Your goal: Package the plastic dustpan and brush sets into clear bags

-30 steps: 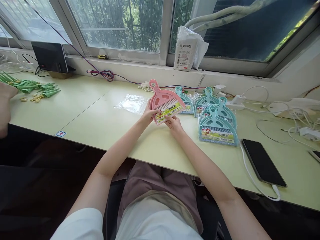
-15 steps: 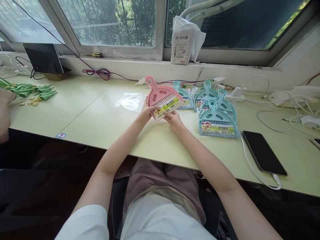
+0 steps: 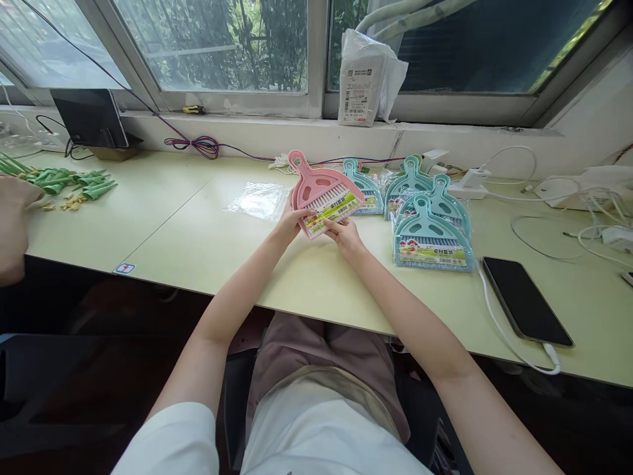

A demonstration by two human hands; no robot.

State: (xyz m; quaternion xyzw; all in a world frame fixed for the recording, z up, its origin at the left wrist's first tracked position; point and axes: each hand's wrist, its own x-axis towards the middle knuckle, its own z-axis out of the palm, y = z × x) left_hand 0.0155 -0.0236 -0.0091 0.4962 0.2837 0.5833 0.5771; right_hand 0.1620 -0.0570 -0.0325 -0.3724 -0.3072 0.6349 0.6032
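Both my hands hold a pink dustpan and brush set [image 3: 321,187] above the table, tilted, with its handle up and to the left. My left hand [image 3: 293,219] grips its lower left side, thumb over the printed label. Along the bottom edge, my right hand [image 3: 345,235] pinches the set with the fingertips near the label. White bristles show above the yellow-green label. Just right of it stand several teal dustpan and brush sets [image 3: 433,227] in clear wrapping. A crumpled clear plastic bag [image 3: 260,200] lies to the left of my left hand.
A black phone [image 3: 527,300] on a white cable lies at the right. White chargers and cords [image 3: 593,198] run behind it. At the far left, another person's hand [image 3: 14,211] is beside green bundles [image 3: 74,181]. A dark tablet [image 3: 90,117] stands at the back left.
The view has shifted very slightly. My hands keep the same hold on the pink set, and the other person's hand shows a little more at the left.
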